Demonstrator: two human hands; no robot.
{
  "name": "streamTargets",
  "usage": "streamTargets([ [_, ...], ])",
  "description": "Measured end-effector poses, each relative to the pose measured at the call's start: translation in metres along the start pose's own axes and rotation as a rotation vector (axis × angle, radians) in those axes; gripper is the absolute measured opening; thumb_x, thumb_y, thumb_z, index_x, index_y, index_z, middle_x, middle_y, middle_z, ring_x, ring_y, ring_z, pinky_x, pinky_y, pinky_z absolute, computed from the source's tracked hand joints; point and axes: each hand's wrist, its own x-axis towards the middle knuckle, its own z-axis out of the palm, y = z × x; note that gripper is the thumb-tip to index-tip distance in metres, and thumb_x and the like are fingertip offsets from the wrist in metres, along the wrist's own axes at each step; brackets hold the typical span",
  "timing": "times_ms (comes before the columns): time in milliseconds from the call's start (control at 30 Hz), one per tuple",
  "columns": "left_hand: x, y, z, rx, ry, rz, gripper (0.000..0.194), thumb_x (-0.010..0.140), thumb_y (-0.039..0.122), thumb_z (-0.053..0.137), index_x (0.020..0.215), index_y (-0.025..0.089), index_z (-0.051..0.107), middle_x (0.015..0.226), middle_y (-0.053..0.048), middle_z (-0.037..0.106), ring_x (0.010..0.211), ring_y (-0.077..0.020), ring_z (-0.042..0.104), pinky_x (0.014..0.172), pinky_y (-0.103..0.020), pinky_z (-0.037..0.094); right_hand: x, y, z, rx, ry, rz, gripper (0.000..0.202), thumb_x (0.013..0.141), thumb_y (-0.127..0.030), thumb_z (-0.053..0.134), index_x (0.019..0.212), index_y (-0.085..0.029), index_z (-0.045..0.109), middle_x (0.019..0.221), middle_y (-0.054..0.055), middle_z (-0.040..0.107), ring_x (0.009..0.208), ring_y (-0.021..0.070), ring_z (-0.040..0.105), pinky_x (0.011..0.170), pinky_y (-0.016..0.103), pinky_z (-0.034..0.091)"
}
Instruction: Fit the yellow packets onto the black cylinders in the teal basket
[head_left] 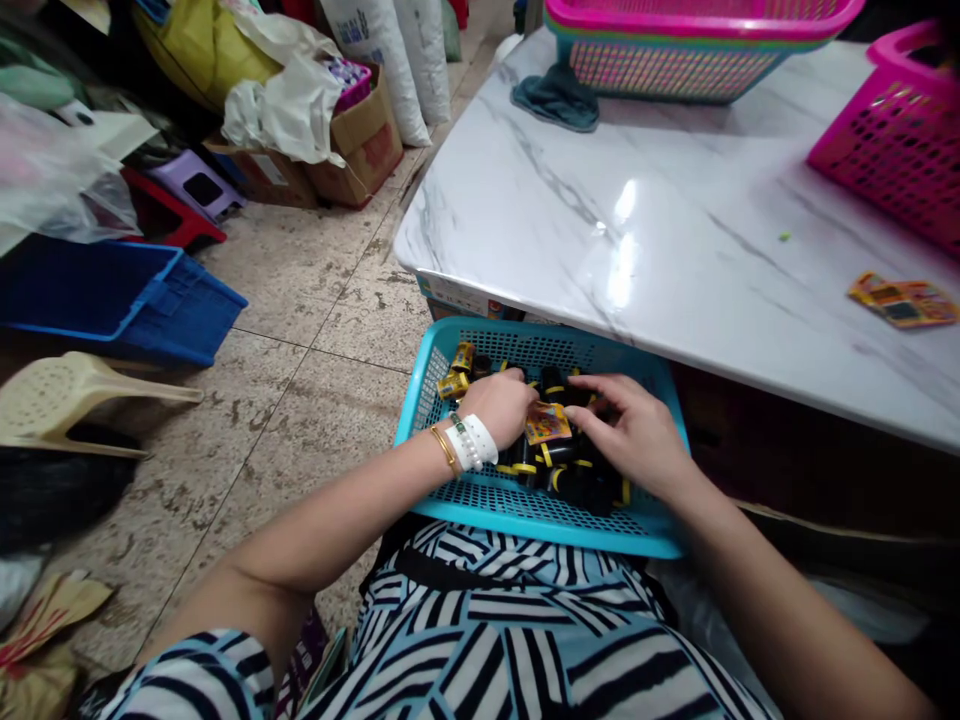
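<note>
A light-blue plastic basket (pixel 547 526) rests at my lap and holds several small black containers with yellow rims (pixel 556 454). My left hand (pixel 501 405) is inside it, fingers closed at the left edge of an orange-yellow printed label (pixel 549 423). My right hand (pixel 634 425) is over the basket's right part, its thumb and fingers apart, the thumb tip close to the label's right side. Two containers with yellow labels (pixel 453 385) lie in the basket's left end, beside my left hand.
The white marbled table (pixel 675 220) edges the basket's far side. On it are stacked baskets (pixel 675 70), a pink basket (pixel 892 150), a dark cloth (pixel 556 98) and printed labels (pixel 904 301). Left on the floor are a blue crate (pixel 202 310) and a beige stool (pixel 52 400).
</note>
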Motion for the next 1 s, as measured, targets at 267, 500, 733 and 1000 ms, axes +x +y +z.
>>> streamTargets([
  [267,-0.010,0.015,-0.019,-0.300,0.162,-0.001,0.022,0.087,0.028,0.058,0.093,0.016,0.074,0.085,-0.007,0.069,0.080,-0.0189,0.064,0.075,-0.030,0.049,-0.002,-0.015,0.002,0.179,0.038,0.075,0.014,0.084,-0.030,0.065,0.078,-0.019,0.072,0.074,0.002,0.072,0.066,0.0165,0.064,0.062,0.028,0.049],
  [500,-0.028,0.009,-0.009,-0.691,0.014,-0.043,0.025,0.086,0.030,0.061,0.067,0.014,0.067,0.064,0.000,0.063,0.061,-0.0109,0.052,0.059,-0.022,0.039,-0.021,-0.024,-0.002,0.381,-0.140,0.207,0.026,0.086,-0.041,0.063,0.084,-0.017,0.072,0.068,0.001,0.067,0.055,0.0121,0.053,0.053,0.024,0.042],
  [733,-0.054,0.022,-0.014,-0.844,0.361,-0.203,0.024,0.088,0.030,0.057,0.070,0.015,0.064,0.064,0.001,0.059,0.061,-0.0102,0.049,0.059,-0.022,0.038,-0.028,-0.029,0.003,0.384,0.019,0.280,0.033,0.085,-0.044,0.064,0.066,-0.017,0.062,0.057,-0.001,0.056,0.052,0.0102,0.045,0.048,0.022,0.035],
  [1000,-0.082,0.045,0.004,-1.348,0.262,-0.362,0.034,0.085,0.043,0.061,0.078,0.012,0.073,0.054,0.002,0.053,0.041,-0.0052,0.041,0.040,-0.019,0.030,-0.041,-0.045,0.023,0.484,0.221,0.338,0.036,0.088,-0.048,0.062,0.066,-0.019,0.062,0.055,-0.001,0.058,0.048,0.0111,0.049,0.048,0.023,0.041],
])
